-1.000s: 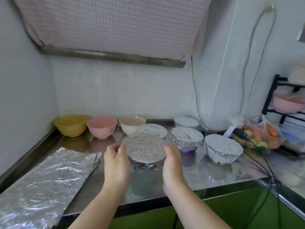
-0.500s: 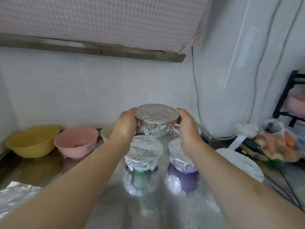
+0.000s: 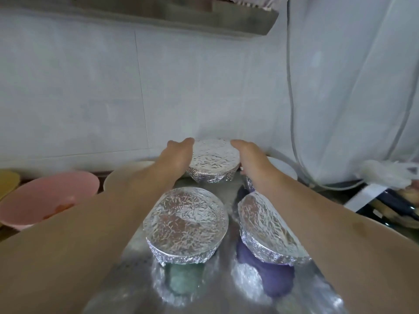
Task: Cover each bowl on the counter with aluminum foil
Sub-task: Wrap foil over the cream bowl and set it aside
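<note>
both hands, left [image 3: 176,158] and right [image 3: 250,162], cup the foiled bowl [image 3: 214,163] from opposite sides at the desk's [image 3: 229,196] back by the wall, grip snug on its rim (pink bowl [image 3: 48,198] off left, nearer the left hand, looks bare)

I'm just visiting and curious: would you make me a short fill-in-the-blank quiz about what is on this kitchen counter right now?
1. Both hands, the left hand and the right hand, hold a bowl covered with ____.
2. The held bowl is at the ____ of the counter, near the wall.
3. The uncovered bowl left of the left arm is ____ in colour.
4. The covered bowl under the right arm has a ____ base.

Missing words: foil; back; pink; purple
</note>
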`<state>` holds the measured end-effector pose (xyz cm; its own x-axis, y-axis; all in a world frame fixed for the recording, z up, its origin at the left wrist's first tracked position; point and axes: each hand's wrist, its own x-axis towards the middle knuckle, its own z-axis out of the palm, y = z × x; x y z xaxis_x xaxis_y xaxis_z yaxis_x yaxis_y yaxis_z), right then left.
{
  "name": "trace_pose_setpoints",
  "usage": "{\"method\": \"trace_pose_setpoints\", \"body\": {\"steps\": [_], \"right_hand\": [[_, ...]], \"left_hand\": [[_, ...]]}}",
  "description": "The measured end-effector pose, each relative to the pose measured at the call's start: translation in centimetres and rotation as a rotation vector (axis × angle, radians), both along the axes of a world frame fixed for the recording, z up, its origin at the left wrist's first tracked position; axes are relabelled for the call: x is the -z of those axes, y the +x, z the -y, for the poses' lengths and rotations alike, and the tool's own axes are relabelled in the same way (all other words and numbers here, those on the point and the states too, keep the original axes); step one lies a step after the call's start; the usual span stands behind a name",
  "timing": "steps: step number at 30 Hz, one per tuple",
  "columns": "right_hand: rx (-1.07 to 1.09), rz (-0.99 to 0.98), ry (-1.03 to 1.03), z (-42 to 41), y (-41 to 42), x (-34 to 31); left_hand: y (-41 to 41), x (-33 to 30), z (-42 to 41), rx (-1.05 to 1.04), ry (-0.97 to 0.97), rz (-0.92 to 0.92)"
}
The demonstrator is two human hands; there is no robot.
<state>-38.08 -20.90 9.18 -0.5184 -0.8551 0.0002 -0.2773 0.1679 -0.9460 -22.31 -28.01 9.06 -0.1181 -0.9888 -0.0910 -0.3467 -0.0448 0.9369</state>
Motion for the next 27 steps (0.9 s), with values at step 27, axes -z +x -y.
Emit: {"method": "trace_pose_setpoints", "body": {"steps": [27], "right_hand": [[-0.121, -0.553, 0.253, -3.1, 2.4, -1.2]], "left_hand": [[1.8, -1.1, -3.4, 0.114, -0.071, 0.205]]}}
